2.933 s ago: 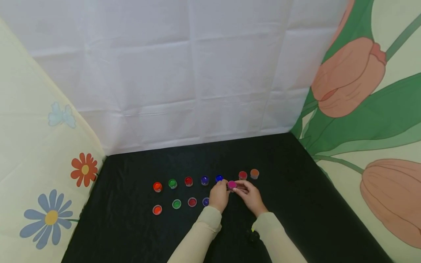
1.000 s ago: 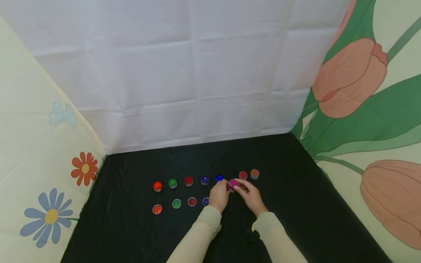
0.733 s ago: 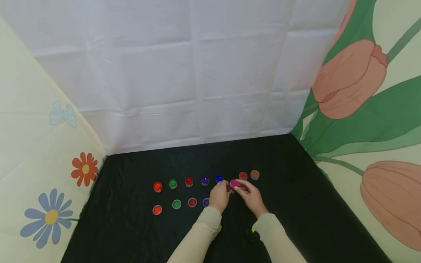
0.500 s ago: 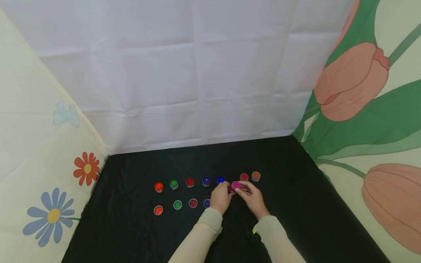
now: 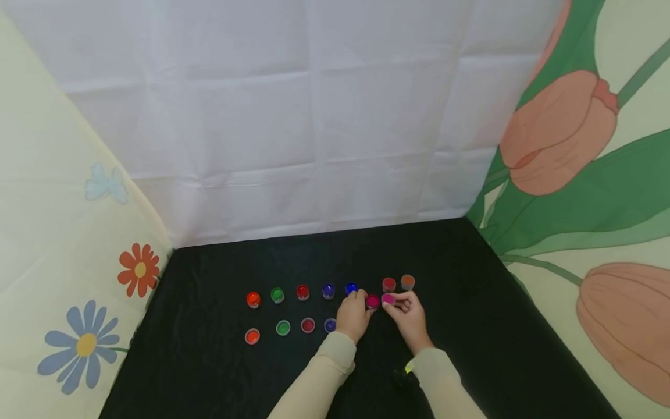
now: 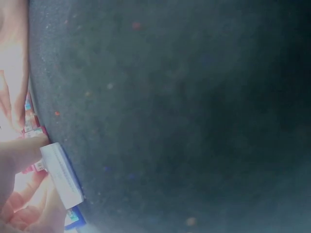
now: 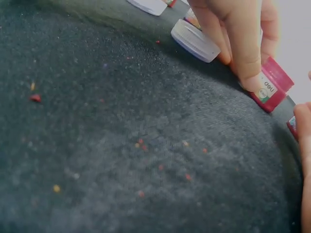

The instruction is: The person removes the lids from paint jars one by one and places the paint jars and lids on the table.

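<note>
My left hand [image 5: 353,316] grips a small magenta paint jar [image 5: 373,302] on the black cloth. In the right wrist view this jar [image 7: 272,87] is uncapped, its threaded neck showing, with the left fingers [image 7: 245,63] on its "deli" label. Just right of it, my right hand [image 5: 410,320] pinches the round magenta lid [image 5: 388,299] between thumb and fingers, apart from the jar. The right wrist view has only part of the right hand [image 7: 303,141] at its edge. In the left wrist view, glare washes out the left hand [image 6: 22,179], beside a white-sided lid [image 6: 62,174].
Open jars in orange [image 5: 253,299], green [image 5: 277,295], red [image 5: 302,292], purple [image 5: 328,291] and blue [image 5: 351,288] form the far row. Lids lie nearer, like the orange lid [image 5: 252,336]. Crimson [image 5: 389,284] and brown-orange [image 5: 407,283] jars stand right. Specks dot the cloth [image 7: 121,145].
Earlier the right fingers held the magenta lid at the jar's top. The right hand has moved right with the lid, uncovering the jar. The left hand has stayed on the jar.
</note>
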`<act>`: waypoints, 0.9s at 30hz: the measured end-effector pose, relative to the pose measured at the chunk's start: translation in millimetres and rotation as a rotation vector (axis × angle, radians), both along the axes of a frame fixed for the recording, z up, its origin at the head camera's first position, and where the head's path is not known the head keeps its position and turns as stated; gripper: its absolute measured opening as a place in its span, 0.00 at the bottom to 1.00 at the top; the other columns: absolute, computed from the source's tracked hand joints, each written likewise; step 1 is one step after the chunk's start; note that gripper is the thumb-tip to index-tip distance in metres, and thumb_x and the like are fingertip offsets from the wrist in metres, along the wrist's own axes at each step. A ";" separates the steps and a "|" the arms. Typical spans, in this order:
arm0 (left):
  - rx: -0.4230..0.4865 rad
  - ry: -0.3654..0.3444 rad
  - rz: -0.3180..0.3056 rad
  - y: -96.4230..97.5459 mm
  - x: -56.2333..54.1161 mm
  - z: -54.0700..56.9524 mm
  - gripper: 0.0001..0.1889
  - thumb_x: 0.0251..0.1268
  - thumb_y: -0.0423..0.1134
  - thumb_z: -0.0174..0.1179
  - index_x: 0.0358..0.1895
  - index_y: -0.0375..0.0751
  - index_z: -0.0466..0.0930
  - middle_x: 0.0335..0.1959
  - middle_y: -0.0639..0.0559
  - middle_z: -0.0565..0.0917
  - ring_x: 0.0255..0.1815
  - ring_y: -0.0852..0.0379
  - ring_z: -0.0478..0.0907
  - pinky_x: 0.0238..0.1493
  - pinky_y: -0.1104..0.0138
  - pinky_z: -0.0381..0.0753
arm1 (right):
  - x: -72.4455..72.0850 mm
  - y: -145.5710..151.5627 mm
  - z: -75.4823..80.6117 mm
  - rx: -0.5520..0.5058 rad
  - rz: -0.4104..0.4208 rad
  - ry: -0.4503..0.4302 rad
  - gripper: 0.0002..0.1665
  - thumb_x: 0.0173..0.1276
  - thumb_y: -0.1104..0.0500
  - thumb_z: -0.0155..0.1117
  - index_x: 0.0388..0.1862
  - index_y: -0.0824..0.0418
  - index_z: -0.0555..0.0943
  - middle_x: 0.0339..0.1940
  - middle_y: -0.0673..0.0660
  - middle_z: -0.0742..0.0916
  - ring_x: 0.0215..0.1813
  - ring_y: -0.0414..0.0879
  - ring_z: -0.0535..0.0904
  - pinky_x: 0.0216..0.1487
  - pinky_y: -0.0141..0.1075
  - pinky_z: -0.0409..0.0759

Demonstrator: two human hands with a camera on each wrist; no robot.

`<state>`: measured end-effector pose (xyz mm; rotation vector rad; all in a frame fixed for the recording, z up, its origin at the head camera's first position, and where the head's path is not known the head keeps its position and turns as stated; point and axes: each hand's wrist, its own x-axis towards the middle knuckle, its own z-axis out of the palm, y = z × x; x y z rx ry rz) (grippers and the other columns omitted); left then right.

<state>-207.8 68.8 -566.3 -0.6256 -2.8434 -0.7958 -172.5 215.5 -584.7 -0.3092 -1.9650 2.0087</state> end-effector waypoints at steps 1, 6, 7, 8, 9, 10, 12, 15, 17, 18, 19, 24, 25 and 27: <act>-0.006 0.007 -0.003 0.8 0.2 0.3 0.14 0.63 0.38 0.72 0.45 0.39 0.77 0.37 0.46 0.81 0.38 0.49 0.82 0.42 0.59 0.83 | 1.3 0.6 0.0 0.005 -0.008 0.002 0.19 0.65 0.74 0.69 0.50 0.76 0.72 0.55 0.75 0.82 0.44 0.34 0.83 0.47 0.24 0.81; -0.050 0.039 -0.003 6.0 0.0 1.2 0.16 0.63 0.38 0.72 0.47 0.37 0.77 0.38 0.44 0.81 0.39 0.47 0.82 0.42 0.59 0.84 | 7.3 3.6 1.3 0.051 0.006 0.004 0.20 0.63 0.73 0.71 0.51 0.75 0.73 0.48 0.69 0.82 0.43 0.35 0.82 0.46 0.25 0.81; -0.063 0.042 0.001 7.1 0.0 1.7 0.16 0.63 0.38 0.72 0.47 0.36 0.77 0.38 0.43 0.81 0.40 0.47 0.82 0.42 0.59 0.84 | 8.5 4.2 1.7 0.065 0.015 -0.005 0.20 0.64 0.73 0.71 0.51 0.74 0.73 0.47 0.68 0.82 0.43 0.36 0.81 0.46 0.25 0.81; -0.077 0.043 0.005 8.1 0.0 2.5 0.16 0.63 0.39 0.71 0.48 0.36 0.77 0.39 0.43 0.81 0.40 0.47 0.82 0.42 0.59 0.84 | 9.8 4.9 2.3 0.083 0.023 -0.012 0.20 0.63 0.72 0.72 0.51 0.73 0.74 0.47 0.66 0.82 0.42 0.36 0.81 0.46 0.25 0.81; -0.092 0.045 0.009 9.2 -0.1 3.1 0.17 0.64 0.39 0.71 0.49 0.36 0.77 0.39 0.43 0.82 0.40 0.47 0.82 0.42 0.59 0.84 | 11.1 5.7 2.8 0.103 0.032 -0.023 0.20 0.63 0.71 0.72 0.51 0.72 0.75 0.46 0.65 0.82 0.42 0.37 0.81 0.46 0.25 0.81; -0.110 0.048 0.014 10.3 -0.4 3.7 0.17 0.65 0.40 0.70 0.50 0.36 0.77 0.39 0.43 0.82 0.40 0.47 0.82 0.41 0.59 0.84 | 12.3 6.5 3.3 0.132 0.042 -0.033 0.20 0.63 0.71 0.73 0.51 0.72 0.76 0.46 0.64 0.81 0.42 0.37 0.81 0.45 0.25 0.81; -0.137 0.049 0.025 12.2 -0.7 5.4 0.17 0.66 0.41 0.70 0.50 0.36 0.77 0.40 0.43 0.82 0.39 0.47 0.82 0.40 0.59 0.85 | 14.7 8.2 3.9 0.205 0.062 -0.061 0.20 0.62 0.69 0.75 0.51 0.69 0.79 0.46 0.63 0.81 0.41 0.38 0.80 0.43 0.25 0.81; -0.178 0.060 0.048 15.1 -2.6 6.5 0.18 0.66 0.42 0.69 0.51 0.37 0.76 0.40 0.43 0.82 0.38 0.48 0.82 0.38 0.60 0.85 | 18.0 11.1 4.2 0.336 0.117 -0.082 0.19 0.61 0.67 0.77 0.50 0.65 0.82 0.45 0.60 0.79 0.38 0.38 0.78 0.39 0.26 0.80; -0.192 0.066 0.063 17.0 -4.1 7.3 0.17 0.66 0.42 0.69 0.51 0.37 0.76 0.39 0.43 0.83 0.37 0.48 0.82 0.36 0.59 0.85 | 19.5 12.7 4.0 0.419 0.171 -0.071 0.18 0.59 0.67 0.78 0.48 0.64 0.83 0.43 0.58 0.79 0.35 0.37 0.77 0.37 0.27 0.80; -0.196 0.069 0.071 17.9 -4.8 8.0 0.17 0.66 0.42 0.69 0.51 0.38 0.76 0.39 0.43 0.83 0.37 0.47 0.82 0.36 0.59 0.85 | 19.9 13.4 3.7 0.461 0.202 -0.057 0.18 0.58 0.67 0.78 0.47 0.63 0.84 0.41 0.57 0.79 0.34 0.37 0.77 0.36 0.28 0.79; -0.199 0.070 0.080 18.8 -5.6 8.6 0.17 0.66 0.42 0.69 0.51 0.38 0.76 0.39 0.43 0.83 0.37 0.47 0.82 0.35 0.59 0.85 | 20.5 14.0 3.4 0.501 0.234 -0.037 0.18 0.58 0.67 0.79 0.47 0.63 0.84 0.40 0.55 0.79 0.33 0.37 0.76 0.35 0.29 0.79; -0.223 0.058 0.104 22.4 -7.9 11.7 0.14 0.68 0.39 0.66 0.50 0.37 0.76 0.38 0.43 0.84 0.34 0.47 0.83 0.32 0.58 0.85 | 21.4 16.1 1.0 0.638 0.354 0.070 0.19 0.53 0.65 0.82 0.44 0.61 0.86 0.35 0.50 0.79 0.30 0.36 0.72 0.32 0.31 0.76; -0.229 0.052 0.113 23.1 -8.5 12.1 0.14 0.68 0.38 0.66 0.51 0.37 0.76 0.37 0.44 0.84 0.34 0.46 0.83 0.32 0.58 0.85 | 21.7 16.2 0.8 0.651 0.374 0.084 0.19 0.53 0.64 0.82 0.44 0.60 0.86 0.35 0.49 0.79 0.30 0.36 0.72 0.32 0.31 0.75; -0.246 0.041 0.133 24.5 -9.9 13.2 0.13 0.69 0.36 0.64 0.51 0.37 0.75 0.36 0.44 0.85 0.33 0.47 0.84 0.31 0.58 0.85 | 21.7 16.4 0.4 0.673 0.408 0.101 0.19 0.54 0.62 0.82 0.44 0.59 0.86 0.34 0.47 0.78 0.31 0.36 0.71 0.33 0.31 0.74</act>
